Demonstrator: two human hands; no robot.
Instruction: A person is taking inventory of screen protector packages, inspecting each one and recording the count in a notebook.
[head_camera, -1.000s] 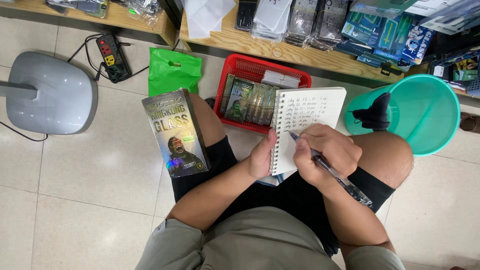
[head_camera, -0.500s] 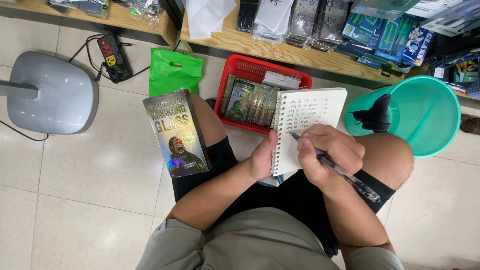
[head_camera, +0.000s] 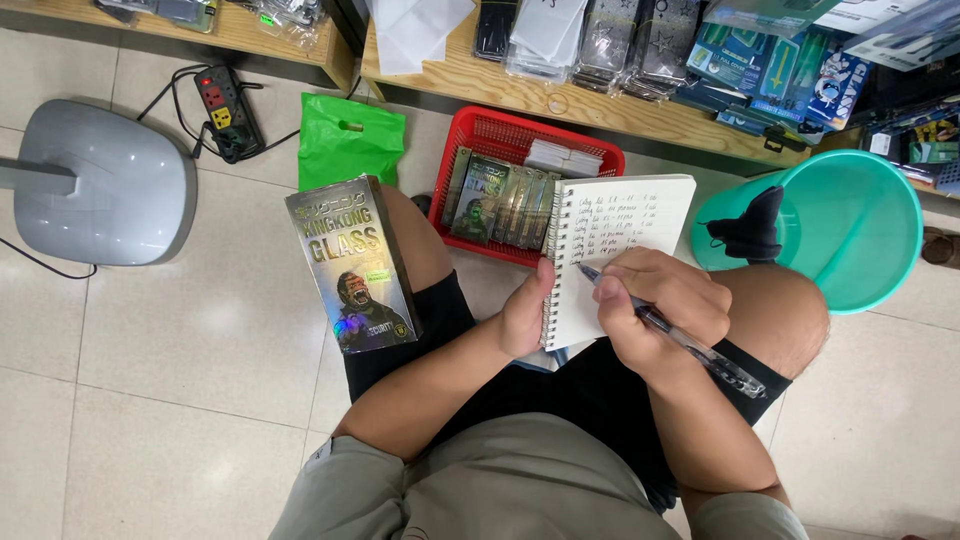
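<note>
Seated on the floor, the person's right hand (head_camera: 665, 305) grips a pen (head_camera: 668, 333) tip-down on a spiral notepad (head_camera: 620, 240) that the left hand (head_camera: 528, 312) clasps at its wire edge, a glossy box (head_camera: 352, 262) apparently resting on the left thigh, a red basket (head_camera: 500, 140) beyond.

At frame centre your left hand (head_camera: 525, 315) holds the notepad (head_camera: 615, 250), your right hand (head_camera: 660, 310) on it with the pen (head_camera: 690, 345); basket (head_camera: 500, 135) above, boxed package (head_camera: 352, 262) on your thigh at left, basin (head_camera: 850, 225) right.
</note>
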